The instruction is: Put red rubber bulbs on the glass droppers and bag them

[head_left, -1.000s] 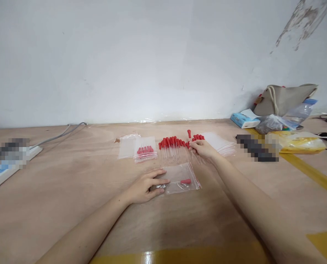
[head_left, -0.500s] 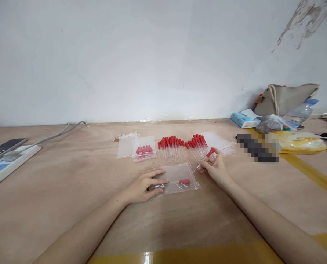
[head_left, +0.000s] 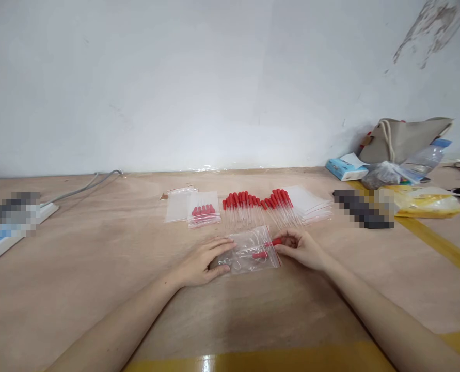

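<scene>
A clear zip bag (head_left: 249, 262) lies flat on the table in front of me, its red-lined mouth to the right. My left hand (head_left: 208, 260) rests on the bag's left end with its fingers stretched out. One dropper with a red rubber bulb (head_left: 259, 255) is inside the bag. My right hand (head_left: 297, 248) pinches the red bulb of a second dropper (head_left: 271, 242) at the mouth, its tube inside the bag. Beyond the bag lie rows of red-bulbed droppers (head_left: 241, 200). A filled bag of droppers (head_left: 203, 210) sits to their left.
Flat zip bags (head_left: 309, 204) are stacked right of the droppers, and another flat bag (head_left: 175, 205) lies left. A power strip (head_left: 40, 219) is at far left. On the right are a tissue box (head_left: 346, 168), a yellow plastic pack (head_left: 423, 201) and a beige cloth bag (head_left: 411, 139).
My right hand has brought its dropper down and left, from outside the bag's mouth to partly inside. My left hand has stayed on the bag.
</scene>
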`<state>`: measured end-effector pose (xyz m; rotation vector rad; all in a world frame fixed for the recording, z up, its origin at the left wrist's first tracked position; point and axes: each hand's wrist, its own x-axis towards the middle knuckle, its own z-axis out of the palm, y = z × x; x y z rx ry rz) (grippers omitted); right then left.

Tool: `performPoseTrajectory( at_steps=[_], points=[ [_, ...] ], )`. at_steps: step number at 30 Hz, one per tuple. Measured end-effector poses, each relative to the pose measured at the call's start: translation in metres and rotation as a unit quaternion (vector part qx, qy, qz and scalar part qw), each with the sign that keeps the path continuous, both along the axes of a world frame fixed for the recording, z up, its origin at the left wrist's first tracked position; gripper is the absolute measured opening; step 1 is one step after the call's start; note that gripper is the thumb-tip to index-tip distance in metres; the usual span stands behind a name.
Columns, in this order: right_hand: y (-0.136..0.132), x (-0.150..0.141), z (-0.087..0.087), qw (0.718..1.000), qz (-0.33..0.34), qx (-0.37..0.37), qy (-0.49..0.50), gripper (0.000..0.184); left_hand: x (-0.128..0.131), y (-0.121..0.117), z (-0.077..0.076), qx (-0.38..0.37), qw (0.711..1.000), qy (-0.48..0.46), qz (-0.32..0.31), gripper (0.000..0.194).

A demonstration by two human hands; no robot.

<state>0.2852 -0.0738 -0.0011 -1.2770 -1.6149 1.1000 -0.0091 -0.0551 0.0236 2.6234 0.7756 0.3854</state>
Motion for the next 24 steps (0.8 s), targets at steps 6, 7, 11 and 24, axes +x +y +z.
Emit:
performPoseTrajectory(
  at_steps=[6, 7, 11, 24],
  points=[
    [0.0, -0.013, -0.001, 0.98, 0.049, 0.125, -0.146, 0.024, 0.0, 0.0, 0.0, -0.001, 1.0, -0.005, 0.002, 0.049],
    [-0.001, -0.014, 0.001, 0.975, 0.063, 0.141, -0.161, 0.024, 0.0, 0.0, 0.0, 0.0, 1.0, -0.004, 0.002, 0.049],
    [0.002, -0.011, 0.007, 0.962, 0.09, 0.16, -0.205, 0.026, 0.0, 0.001, -0.001, 0.003, 1.0, 0.003, -0.002, 0.046],
    [0.08, -0.038, 0.022, 0.863, -0.176, 0.074, -0.467, 0.023, -0.001, 0.003, -0.006, 0.003, 1.0, -0.008, -0.012, 0.04]
  ],
)
